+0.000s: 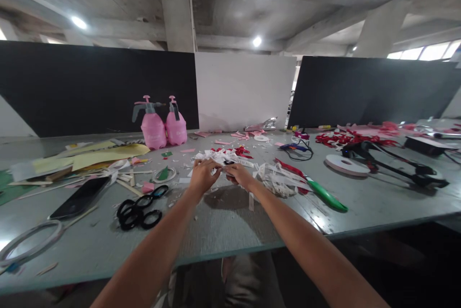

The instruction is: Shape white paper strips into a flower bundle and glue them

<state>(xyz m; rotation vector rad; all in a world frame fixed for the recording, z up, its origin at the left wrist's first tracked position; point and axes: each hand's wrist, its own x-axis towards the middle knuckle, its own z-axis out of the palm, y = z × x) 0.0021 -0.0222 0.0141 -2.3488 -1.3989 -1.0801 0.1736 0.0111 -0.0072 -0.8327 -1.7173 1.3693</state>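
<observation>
My left hand (203, 176) and my right hand (240, 175) meet over the middle of the table, fingertips almost touching. Both have their fingers pinched together, and whatever lies between them is too small to make out. Just beyond is a heap of white strips (211, 155), with red strips (242, 151) mixed in. A small dark piece (227, 162) shows near the fingertips. To the right of my right hand lies a tangle of white ribbon (273, 179), beside a green-handled tool (326, 195).
Black scissors or rings (139, 208), a phone (79, 197) and yellow sheets (104, 155) lie left. Two pink spray bottles (154, 130) stand behind. Rightward are a glue gun (292, 146), a ribbon roll (346, 166), red ribbons (355, 138) and a black strapped device (391, 164).
</observation>
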